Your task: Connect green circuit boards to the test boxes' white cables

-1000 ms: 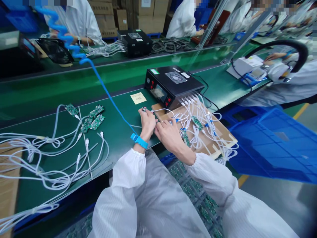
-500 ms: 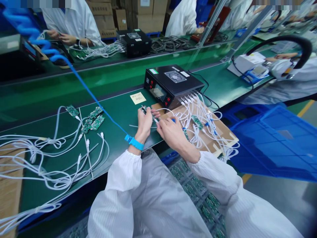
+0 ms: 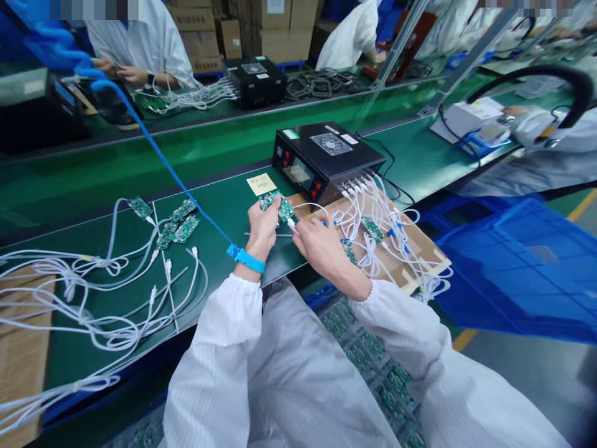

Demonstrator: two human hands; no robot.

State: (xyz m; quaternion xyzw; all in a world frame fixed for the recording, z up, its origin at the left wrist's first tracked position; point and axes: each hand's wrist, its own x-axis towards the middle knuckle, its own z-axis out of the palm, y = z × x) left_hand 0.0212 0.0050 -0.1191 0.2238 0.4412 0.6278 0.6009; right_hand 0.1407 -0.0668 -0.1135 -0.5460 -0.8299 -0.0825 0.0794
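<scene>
My left hand (image 3: 263,225), with a blue wrist strap (image 3: 247,259) round its wrist, is closed on a green circuit board (image 3: 284,208). Between the fingers of my right hand (image 3: 318,244) is the white plug of a cable (image 3: 292,224), its tip at the board's lower right end. Whether the plug is seated in the board I cannot tell. Just behind my hands stands a black test box (image 3: 331,152) with a fan grille and several white cables in its side. More boards lie to the right, one of them a green board (image 3: 372,229) among the cables.
At the left, several circuit boards (image 3: 185,229) and tangled white cables (image 3: 107,336) lie on the green bench (image 3: 224,211). A paper note (image 3: 261,183) sits by the box. Below right is a blue crate (image 3: 522,267). Trays of boards (image 3: 368,348) stand under the bench. Co-workers sit beyond.
My left hand has shifted slightly left and turned, so more of the board's face shows. The plug in my right hand stays at the board's end.
</scene>
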